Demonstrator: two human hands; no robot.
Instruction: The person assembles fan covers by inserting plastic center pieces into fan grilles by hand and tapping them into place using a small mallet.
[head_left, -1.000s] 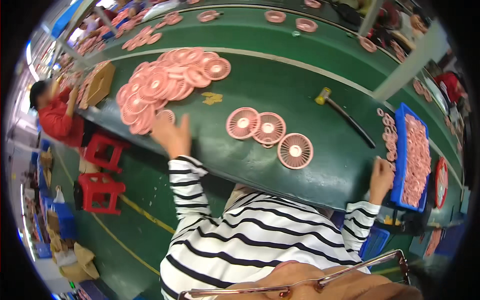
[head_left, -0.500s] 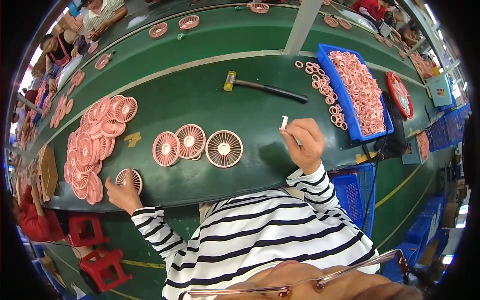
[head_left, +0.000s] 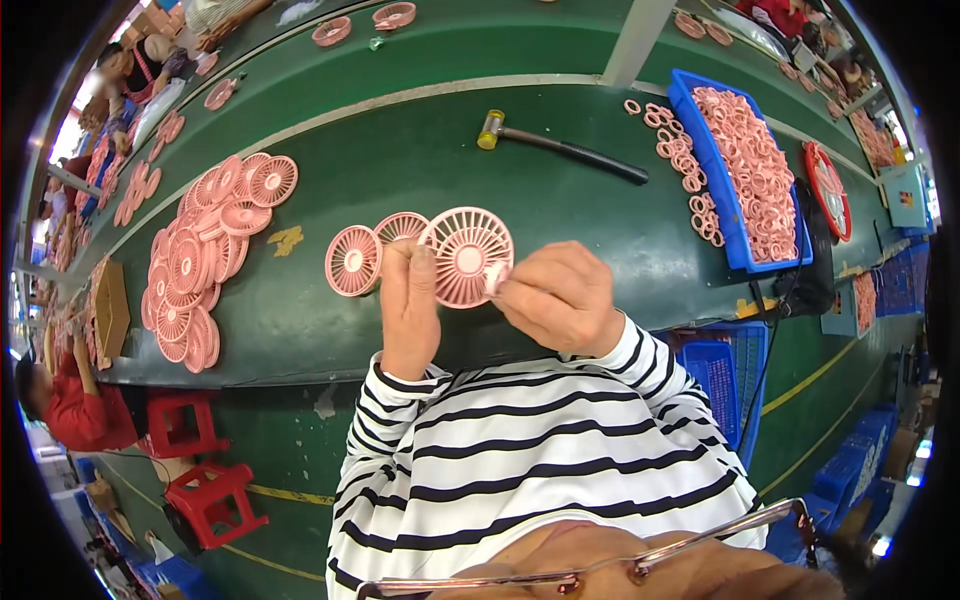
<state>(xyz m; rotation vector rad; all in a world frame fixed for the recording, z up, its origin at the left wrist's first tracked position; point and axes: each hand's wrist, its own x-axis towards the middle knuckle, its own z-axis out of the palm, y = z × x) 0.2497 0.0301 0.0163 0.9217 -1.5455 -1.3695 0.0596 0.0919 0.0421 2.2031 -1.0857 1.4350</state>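
Observation:
My left hand grips a round pink fan grille by its left edge, thumb on top. The grille is raised over the table in front of me. At its lower right rim, my right hand pinches a small pale pink part; fingers cover much of it, so its exact shape is hidden. Just left of the held grille, a pink grille and another pink grille rest on the green table, the second partly behind my left hand. Whatever lies under the held grille is mostly hidden.
A heap of pink grilles covers the table's left. Beyond my hands lies a hammer. At right stand a blue bin of pink rings, loose rings and a red round basket. Co-workers sit along the far side.
My left hand has lifted a grille from the table's left and brought it to the middle. My right hand has moved left with the small pink part to the grille's rim. The view has shifted slightly.

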